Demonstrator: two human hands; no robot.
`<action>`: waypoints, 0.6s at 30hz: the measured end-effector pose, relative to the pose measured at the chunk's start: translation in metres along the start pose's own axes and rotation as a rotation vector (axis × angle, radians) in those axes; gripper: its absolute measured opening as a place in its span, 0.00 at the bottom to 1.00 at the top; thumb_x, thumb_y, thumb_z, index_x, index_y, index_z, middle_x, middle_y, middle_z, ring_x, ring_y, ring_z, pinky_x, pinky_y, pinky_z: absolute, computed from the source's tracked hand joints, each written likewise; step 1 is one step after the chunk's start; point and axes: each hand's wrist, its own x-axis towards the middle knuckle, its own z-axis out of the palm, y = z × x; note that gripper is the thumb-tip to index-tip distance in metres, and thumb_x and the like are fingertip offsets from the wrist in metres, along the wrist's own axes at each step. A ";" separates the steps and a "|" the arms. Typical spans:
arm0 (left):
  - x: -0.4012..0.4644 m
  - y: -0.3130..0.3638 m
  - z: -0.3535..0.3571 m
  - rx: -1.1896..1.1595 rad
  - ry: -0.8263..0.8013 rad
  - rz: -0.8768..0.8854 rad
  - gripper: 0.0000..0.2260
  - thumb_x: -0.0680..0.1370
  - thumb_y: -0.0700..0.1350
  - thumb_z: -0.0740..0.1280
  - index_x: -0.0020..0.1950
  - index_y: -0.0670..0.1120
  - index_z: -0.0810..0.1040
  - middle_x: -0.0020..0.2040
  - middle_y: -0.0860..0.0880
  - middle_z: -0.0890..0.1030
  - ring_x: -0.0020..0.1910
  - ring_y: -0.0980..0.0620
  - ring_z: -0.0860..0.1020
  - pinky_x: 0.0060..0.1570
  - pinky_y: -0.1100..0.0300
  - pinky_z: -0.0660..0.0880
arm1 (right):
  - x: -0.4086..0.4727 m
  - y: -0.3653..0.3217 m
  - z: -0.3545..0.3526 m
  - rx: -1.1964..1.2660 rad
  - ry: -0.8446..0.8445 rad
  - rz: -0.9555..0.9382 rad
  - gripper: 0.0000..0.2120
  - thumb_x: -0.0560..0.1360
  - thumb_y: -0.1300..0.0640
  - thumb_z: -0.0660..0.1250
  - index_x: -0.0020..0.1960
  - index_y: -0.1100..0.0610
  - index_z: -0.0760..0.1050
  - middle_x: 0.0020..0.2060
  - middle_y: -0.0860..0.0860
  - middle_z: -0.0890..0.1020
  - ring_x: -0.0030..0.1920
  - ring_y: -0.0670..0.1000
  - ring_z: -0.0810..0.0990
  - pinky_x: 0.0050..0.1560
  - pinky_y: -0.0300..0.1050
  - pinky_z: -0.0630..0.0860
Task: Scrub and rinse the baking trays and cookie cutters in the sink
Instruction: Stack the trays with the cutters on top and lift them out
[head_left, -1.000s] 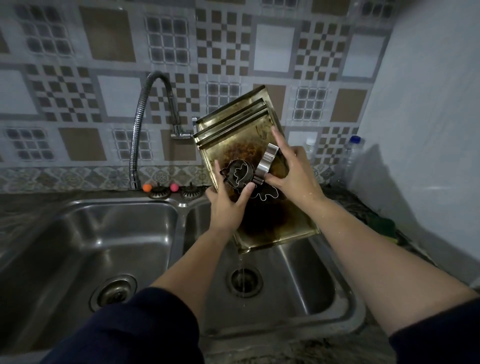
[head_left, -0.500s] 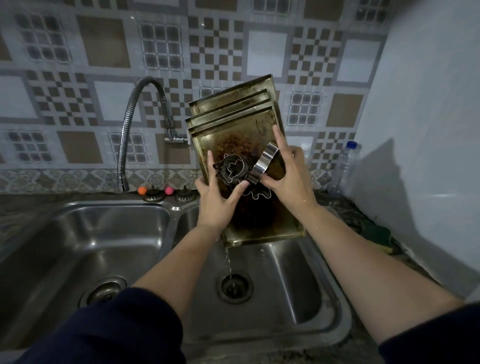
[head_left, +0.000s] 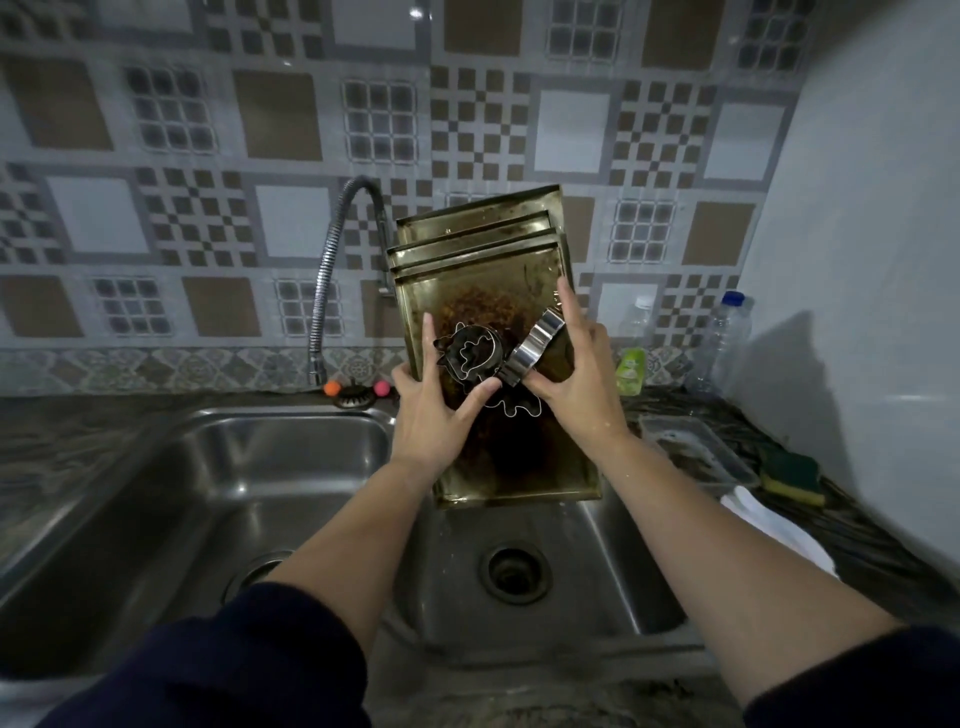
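A: Head view. A stack of baking trays (head_left: 480, 244), tilted up on end over the right sink basin (head_left: 613, 587), bottom edge low above the drain (head_left: 514, 571), top leaning toward the tiled wall (head_left: 291, 124). At least 3 rims visible at the top; exact count hard to tell.

B: Front tray?

A: Dark with burnt residue (head_left: 483, 312) across the middle. Cookie cutters (head_left: 470, 353) lying against its face, 1 ring-shaped cutter (head_left: 535, 345) standing on edge among them.

B: Hands?

A: Left hand (head_left: 434, 415) gripping the stack's left edge, fingers behind, thumb stretched across the front to pin the cutters. Right hand (head_left: 571, 387) curled around the right edge, thumb at the ring-shaped cutter, index finger raised straight along the tray.

B: Water running?

A: None visible from the tap (head_left: 337, 270); spout ends left of the trays. Both basins look wet only.

B: Advice for the step?

A: Probably best to lower the stack flat into the basin first, keeping both thumbs on the cutters to stop a slide toward the drain. Then lift the cutters out separately and fetch the sponge (head_left: 792, 470) from the counter at the right. Soap bottle (head_left: 631, 364) just behind the right hand. Burnt patch likely needs soaking before scrubbing.

B: Other items?

A: 2 clear bottles (head_left: 724, 338) by the wall, a grey tub (head_left: 727, 457) beside the sponge.
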 end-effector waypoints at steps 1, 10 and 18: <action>-0.002 -0.004 -0.009 0.006 -0.011 -0.001 0.43 0.69 0.68 0.63 0.72 0.69 0.34 0.70 0.36 0.58 0.66 0.35 0.69 0.63 0.45 0.68 | -0.004 -0.008 0.005 0.010 0.001 0.025 0.49 0.70 0.54 0.76 0.73 0.33 0.44 0.59 0.49 0.66 0.58 0.39 0.62 0.62 0.36 0.60; -0.019 -0.027 -0.067 0.196 -0.199 0.017 0.42 0.69 0.72 0.60 0.73 0.70 0.35 0.74 0.37 0.55 0.66 0.35 0.70 0.57 0.45 0.73 | -0.061 -0.058 0.040 0.084 0.128 0.263 0.48 0.70 0.55 0.76 0.74 0.31 0.46 0.69 0.37 0.61 0.68 0.35 0.55 0.68 0.37 0.54; -0.061 -0.040 -0.094 0.413 -0.427 -0.064 0.41 0.68 0.77 0.54 0.75 0.66 0.40 0.75 0.39 0.57 0.70 0.38 0.67 0.59 0.46 0.72 | -0.125 -0.089 0.038 0.223 0.067 0.605 0.43 0.73 0.55 0.72 0.77 0.38 0.49 0.75 0.46 0.63 0.73 0.50 0.63 0.63 0.42 0.64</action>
